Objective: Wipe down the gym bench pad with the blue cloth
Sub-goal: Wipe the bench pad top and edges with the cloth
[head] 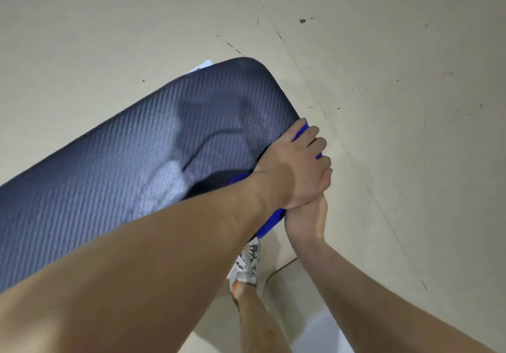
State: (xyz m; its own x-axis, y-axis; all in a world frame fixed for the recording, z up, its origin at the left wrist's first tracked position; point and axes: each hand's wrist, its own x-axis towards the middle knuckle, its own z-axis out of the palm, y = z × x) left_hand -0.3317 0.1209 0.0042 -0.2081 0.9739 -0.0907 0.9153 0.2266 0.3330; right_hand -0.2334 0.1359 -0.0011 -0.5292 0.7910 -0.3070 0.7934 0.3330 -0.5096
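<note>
The dark, woven-textured gym bench pad (137,144) runs diagonally from lower left to upper centre. My left hand (298,166) reaches across it and presses the blue cloth (269,221) over the pad's right edge, fingers curled down the side. Only strips of the cloth show around and below that hand. My right hand (306,218) sits just under the left one at the pad's side, touching the cloth's lower part; its fingers are hidden behind the left hand.
Beige floor (397,106) with dark scuffs surrounds the bench. My leg and a white patterned shoe (246,265) stand beside the pad's right edge. A white corner (204,65) peeks out behind the pad's far end.
</note>
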